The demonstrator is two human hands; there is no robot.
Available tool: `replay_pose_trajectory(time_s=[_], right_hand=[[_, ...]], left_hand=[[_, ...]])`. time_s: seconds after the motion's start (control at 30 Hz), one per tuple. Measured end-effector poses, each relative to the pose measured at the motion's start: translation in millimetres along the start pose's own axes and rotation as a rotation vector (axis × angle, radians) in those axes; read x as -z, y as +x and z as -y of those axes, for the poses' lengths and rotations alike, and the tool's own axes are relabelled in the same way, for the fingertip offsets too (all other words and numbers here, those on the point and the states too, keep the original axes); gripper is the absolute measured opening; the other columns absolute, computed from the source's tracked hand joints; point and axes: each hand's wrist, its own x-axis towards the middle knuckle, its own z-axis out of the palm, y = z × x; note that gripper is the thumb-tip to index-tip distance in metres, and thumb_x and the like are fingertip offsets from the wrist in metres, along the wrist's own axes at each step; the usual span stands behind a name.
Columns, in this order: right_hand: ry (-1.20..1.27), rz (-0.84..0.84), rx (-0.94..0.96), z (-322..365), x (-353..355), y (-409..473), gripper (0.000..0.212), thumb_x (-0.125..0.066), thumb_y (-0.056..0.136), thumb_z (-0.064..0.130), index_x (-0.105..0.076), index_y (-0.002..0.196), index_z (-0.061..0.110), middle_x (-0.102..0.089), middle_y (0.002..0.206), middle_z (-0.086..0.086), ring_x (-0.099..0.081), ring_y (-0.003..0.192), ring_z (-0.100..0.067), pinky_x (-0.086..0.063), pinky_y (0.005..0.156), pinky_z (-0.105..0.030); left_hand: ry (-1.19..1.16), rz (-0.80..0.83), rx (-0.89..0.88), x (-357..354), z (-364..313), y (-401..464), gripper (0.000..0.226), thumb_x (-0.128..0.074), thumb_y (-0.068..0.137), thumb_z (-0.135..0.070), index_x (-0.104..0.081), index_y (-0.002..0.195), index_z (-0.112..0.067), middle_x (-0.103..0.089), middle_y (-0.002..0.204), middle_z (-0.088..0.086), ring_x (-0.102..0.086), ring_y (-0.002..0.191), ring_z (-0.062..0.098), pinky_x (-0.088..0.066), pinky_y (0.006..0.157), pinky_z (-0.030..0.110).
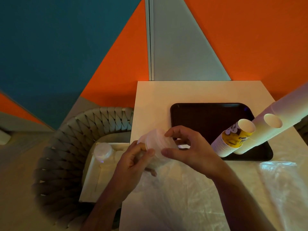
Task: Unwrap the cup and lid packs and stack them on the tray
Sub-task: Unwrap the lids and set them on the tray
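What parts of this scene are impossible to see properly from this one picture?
- Lid stack, head view: the left hand and right hand cover its lower part, and whether wrap remains on it is unclear.
- Cup stacks: the taller stack runs off the right edge.
- Tray: the cup stacks hide its near right corner.

Tray (196, 114) on table's (153, 97) far right; two cup stacks (233, 140) at tray's right edge; plastic wrap (191, 197) along near edge; chair (66, 147) left.

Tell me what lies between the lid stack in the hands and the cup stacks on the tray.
In the head view, only the right hand and bare dark tray lie between the lid stack and the cup stacks.
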Motion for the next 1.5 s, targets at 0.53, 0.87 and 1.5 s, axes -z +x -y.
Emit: replay_pose_trajectory(time_s=[0.53,0.87,1.5], right_hand=[[0.24,-0.271,-0.11,-48,14,31,0.047,-0.086,0.069,0.039,-0.066,0.11,0.029,-0.068,0.112,0.008,-0.065,0.104,-0.019,-0.056,0.087,-0.038],[-0.421,-0.367,-0.254,-150,31,81,0.067,-0.09,0.071,0.036,-0.054,0.127,0.028,-0.046,0.141,-0.002,-0.044,0.126,-0.026,-0.049,0.098,-0.044],[-0.567,-0.21,-0.239,-180,27,84,0.072,-0.091,0.069,0.036,-0.054,0.131,0.026,-0.047,0.143,0.0,-0.037,0.13,-0.028,-0.036,0.094,-0.036]], left_hand=[[0.055,-0.249,0.07,0,9,3,0.018,-0.056,0.097,-0.002,-0.062,0.08,0.001,-0.062,0.053,0.012,-0.059,0.044,0.019,-0.052,0.047,0.023],[0.009,-0.245,0.088,6,14,0,0.016,-0.055,0.097,-0.004,-0.069,0.102,-0.008,-0.063,0.058,0.016,-0.057,0.045,0.02,-0.051,0.047,0.026],[0.005,-0.277,0.121,4,22,5,0.012,-0.056,0.096,-0.001,-0.067,0.1,0.005,-0.061,0.076,0.028,-0.056,0.051,0.027,-0.05,0.043,0.029]])
